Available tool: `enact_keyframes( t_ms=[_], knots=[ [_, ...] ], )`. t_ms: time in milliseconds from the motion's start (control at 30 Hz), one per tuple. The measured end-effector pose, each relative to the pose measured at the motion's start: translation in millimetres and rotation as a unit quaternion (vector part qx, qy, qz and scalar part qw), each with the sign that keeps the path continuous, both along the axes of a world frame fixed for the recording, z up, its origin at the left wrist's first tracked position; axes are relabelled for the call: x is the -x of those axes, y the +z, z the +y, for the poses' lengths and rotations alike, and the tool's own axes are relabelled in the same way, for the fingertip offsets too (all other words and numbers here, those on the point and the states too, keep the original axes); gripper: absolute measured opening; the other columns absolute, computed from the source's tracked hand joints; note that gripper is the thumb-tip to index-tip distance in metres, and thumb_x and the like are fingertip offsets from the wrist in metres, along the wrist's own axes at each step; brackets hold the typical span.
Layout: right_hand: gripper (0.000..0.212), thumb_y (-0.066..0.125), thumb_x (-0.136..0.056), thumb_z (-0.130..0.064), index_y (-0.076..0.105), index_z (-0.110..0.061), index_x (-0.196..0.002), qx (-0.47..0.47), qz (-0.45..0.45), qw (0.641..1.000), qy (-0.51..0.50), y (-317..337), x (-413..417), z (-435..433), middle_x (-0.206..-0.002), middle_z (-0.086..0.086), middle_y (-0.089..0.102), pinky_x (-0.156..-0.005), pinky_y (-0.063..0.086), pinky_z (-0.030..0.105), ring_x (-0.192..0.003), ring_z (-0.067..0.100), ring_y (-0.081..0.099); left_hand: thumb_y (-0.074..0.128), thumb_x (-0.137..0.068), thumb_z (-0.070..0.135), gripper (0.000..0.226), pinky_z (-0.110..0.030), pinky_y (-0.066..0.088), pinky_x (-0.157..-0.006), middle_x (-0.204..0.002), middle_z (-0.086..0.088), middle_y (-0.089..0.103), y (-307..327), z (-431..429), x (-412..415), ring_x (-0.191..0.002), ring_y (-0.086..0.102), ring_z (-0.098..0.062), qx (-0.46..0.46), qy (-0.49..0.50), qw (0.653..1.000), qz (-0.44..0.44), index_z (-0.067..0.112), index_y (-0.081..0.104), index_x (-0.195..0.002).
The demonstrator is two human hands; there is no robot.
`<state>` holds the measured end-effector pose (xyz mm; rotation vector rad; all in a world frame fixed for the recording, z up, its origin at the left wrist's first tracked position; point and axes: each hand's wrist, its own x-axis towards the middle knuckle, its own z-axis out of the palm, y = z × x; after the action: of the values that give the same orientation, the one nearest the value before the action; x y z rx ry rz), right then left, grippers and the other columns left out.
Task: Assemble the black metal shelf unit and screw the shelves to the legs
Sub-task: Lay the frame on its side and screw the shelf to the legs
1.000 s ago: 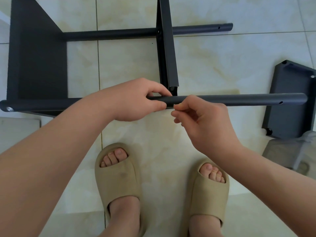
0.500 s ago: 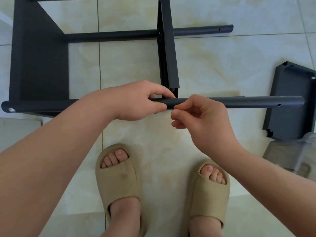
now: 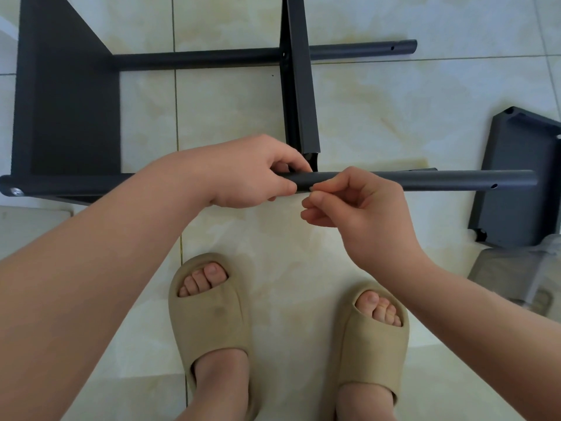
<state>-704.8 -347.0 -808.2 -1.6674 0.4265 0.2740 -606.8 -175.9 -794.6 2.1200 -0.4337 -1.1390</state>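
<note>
1. Status: shelf unit lay on its side on the pale tiled floor (image 3: 394, 110). The near black round metal leg tube (image 3: 425, 180) ran across the view, just beside the corner of the black sheet-metal middle shelf (image 3: 300, 86), which was seen edge-on.
2. Left hand (image 3: 255, 174) was wrapped around the leg tube right at that corner.
3. Right hand (image 3: 358, 205) was closed to a narrow pinch, with thumb and forefinger tips touching the tube's near side beside the left hand. Whether a screw was held between them could not be told.
4. Judged step: a screw was being started by hand through the leg into the shelf corner.
5. Tube hole and shelf-corner thread needed lining up first, by rotating the tube in the left hand.
6. The screw was best kept square and finger-started only, so that cross-threading would be felt early.
7. Final tightening was best deferred until every corner was started.
8. Silver screw head (image 3: 16, 192) was already seated at the tube's left end, by the black end shelf (image 3: 66, 95).
9. Loose black shelf panel (image 3: 522, 177) lay at the right, not yet fitted. An open hole (image 3: 494, 186) near the tube's free end was judged to be its fixing point.
</note>
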Motion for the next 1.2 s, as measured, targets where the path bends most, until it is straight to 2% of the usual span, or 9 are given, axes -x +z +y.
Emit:
enact_keyframes(
  t_ms=[233,400,600,767,833,1000,1200],
  knots=[
    [0.012,0.07,-0.092,-0.001,0.069,-0.011,-0.085,0.058,-0.038,0.997,0.023,-2.0,4.8,-0.7,-0.076,0.0,0.075,-0.078,0.061,0.029,-0.074,0.012,0.076,0.06,-0.097,0.021,0.025,-0.031,0.05,-0.076,-0.091,0.009,0.069,1.8,0.4,0.2,-0.082,0.063,-0.012,0.001,0.007,1.0,0.002,0.038,0.067,-0.114],
    [0.019,0.067,-0.092,0.003,0.066,-0.011,-0.079,-0.038,0.0,0.999,-0.034,0.2,1.9,3.4,-0.072,0.007,0.075,-0.069,0.062,0.029,-0.069,0.023,0.076,0.06,-0.097,0.02,0.025,-0.035,0.05,-0.079,-0.093,0.005,0.069,2.9,0.3,0.2,-0.08,0.062,-0.012,0.003,0.008,1.0,0.005,0.037,0.067,-0.114],
    [0.022,0.068,-0.092,0.001,0.066,-0.016,-0.078,0.031,-0.028,0.999,0.012,1.3,4.6,2.1,-0.074,0.003,0.074,-0.074,0.062,0.029,-0.07,0.016,0.076,0.061,-0.097,0.02,0.025,-0.039,0.053,-0.082,-0.088,0.007,0.069,3.8,1.1,0.3,-0.079,0.062,-0.01,0.0,0.001,1.0,0.007,0.037,0.068,-0.114],
    [0.016,0.069,-0.091,0.004,0.065,-0.007,-0.079,-0.08,0.019,0.995,-0.05,3.3,1.5,1.8,-0.071,0.011,0.074,-0.066,0.061,0.03,-0.067,0.027,0.075,0.061,-0.096,0.021,0.024,-0.027,0.048,-0.071,-0.078,0.015,0.067,2.8,0.5,-2.3,-0.069,0.059,-0.002,0.001,0.008,1.0,0.014,0.039,0.068,-0.111],
    [0.015,0.069,-0.09,0.004,0.065,-0.006,-0.08,-0.088,0.017,0.994,-0.056,3.8,3.6,2.4,-0.072,0.012,0.074,-0.067,0.061,0.03,-0.067,0.027,0.075,0.062,-0.096,0.022,0.024,-0.023,0.043,-0.066,-0.072,0.019,0.066,3.3,0.8,-3.3,-0.063,0.057,0.002,0.001,0.006,1.0,0.011,0.04,0.068,-0.11],
    [0.015,0.071,-0.09,0.002,0.066,-0.008,-0.079,0.01,-0.019,1.0,-0.01,4.9,6.6,4.6,-0.075,0.005,0.074,-0.071,0.061,0.024,-0.07,0.016,0.076,0.061,-0.096,0.021,0.024,-0.024,0.046,-0.068,-0.08,0.011,0.068,6.4,1.3,-2.6,-0.067,0.058,0.0,0.002,0.006,1.0,0.013,0.039,0.068,-0.111],
    [0.017,0.07,-0.091,-0.001,0.066,-0.012,-0.079,0.029,-0.033,0.999,-0.004,3.6,4.8,4.8,-0.074,0.002,0.074,-0.075,0.062,0.028,-0.07,0.014,0.076,0.061,-0.097,0.021,0.024,-0.025,0.045,-0.067,-0.084,0.008,0.07,7.2,0.5,-3.7,-0.067,0.059,-0.004,-0.003,0.011,1.0,0.004,0.039,0.068,-0.111]
  ],
)
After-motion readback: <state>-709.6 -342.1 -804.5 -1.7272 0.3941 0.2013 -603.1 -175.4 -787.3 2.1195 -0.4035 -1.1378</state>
